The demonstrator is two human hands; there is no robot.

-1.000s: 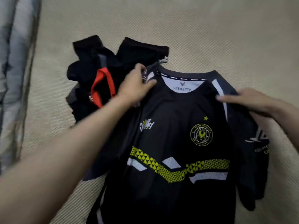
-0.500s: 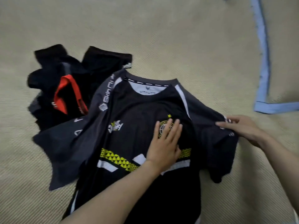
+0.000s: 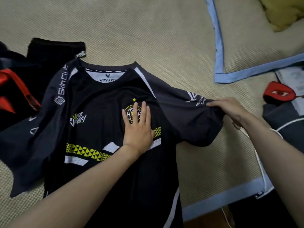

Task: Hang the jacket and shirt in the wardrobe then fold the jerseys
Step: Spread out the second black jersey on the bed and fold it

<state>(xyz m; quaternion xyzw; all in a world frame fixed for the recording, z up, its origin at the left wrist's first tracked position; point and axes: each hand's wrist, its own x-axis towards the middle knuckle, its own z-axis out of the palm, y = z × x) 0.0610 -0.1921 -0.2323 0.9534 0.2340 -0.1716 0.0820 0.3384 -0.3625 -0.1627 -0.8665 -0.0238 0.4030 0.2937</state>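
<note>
A black jersey [image 3: 98, 132] with yellow and white chest bands lies face up on the woven mat. My left hand [image 3: 138, 127] presses flat on its chest, fingers straight over the round badge. My right hand [image 3: 230, 109] pinches the end of the jersey's right-side sleeve, pulled out to the right. A second black jersey with a red collar [image 3: 18, 89] lies crumpled at the far left, partly under the first one's other sleeve.
The beige mat [image 3: 148, 30] has a light blue border [image 3: 218, 51]. A yellow cushion [image 3: 283, 12] sits top right. A dark bag with a red part [image 3: 279, 92] and a white cord [image 3: 259, 162] lie at the right edge.
My left hand left the collar and now presses on the chest badge. My right hand slid from the shoulder to the sleeve end and drew it outward. The view swung to the right.
</note>
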